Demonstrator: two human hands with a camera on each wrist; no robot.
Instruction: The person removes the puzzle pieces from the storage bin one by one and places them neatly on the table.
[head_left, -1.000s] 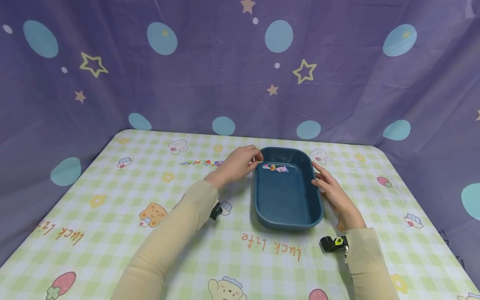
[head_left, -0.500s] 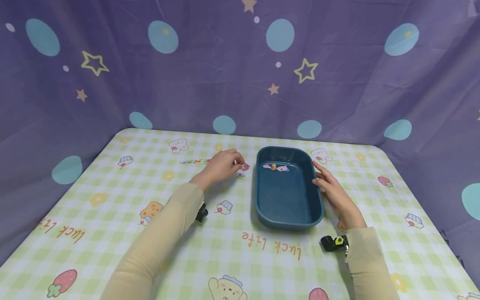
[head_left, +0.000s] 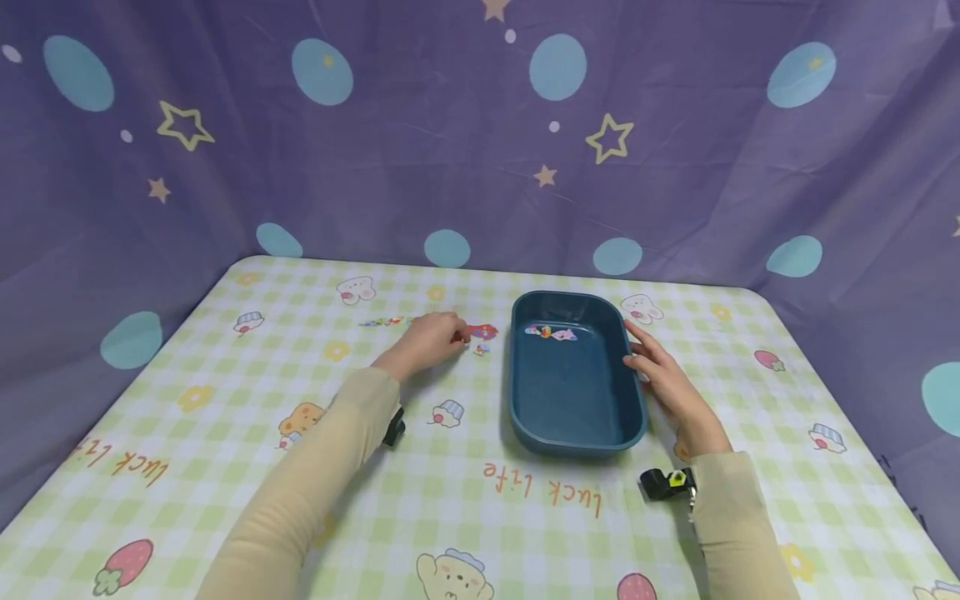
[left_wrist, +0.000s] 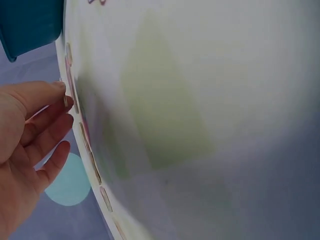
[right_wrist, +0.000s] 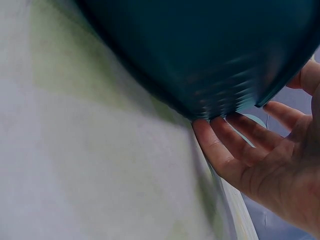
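Observation:
My left hand [head_left: 431,340] is low over the table among small flat colourful pieces. In the left wrist view, thumb and forefinger of the left hand [left_wrist: 35,120] pinch a thin small piece [left_wrist: 65,100]; its picture cannot be made out. A red piece [head_left: 483,332] and a smaller one [head_left: 481,350] lie just right of that hand. My right hand [head_left: 671,392] holds the right side of a dark blue tray [head_left: 577,452], thumb at the rim and fingers along the outer wall [right_wrist: 225,65]. Several pieces [head_left: 551,333] lie inside at its far end.
More flat pieces [head_left: 386,322] lie in a row left of the left hand, partly covered by it. A checked cartoon tablecloth [head_left: 525,546] covers the table. Behind its far edge hangs a purple curtain [head_left: 450,150].
My left hand has moved left, from the tray's left rim back to the pieces on the table, uncovering the red piece. The right hand and tray stay put.

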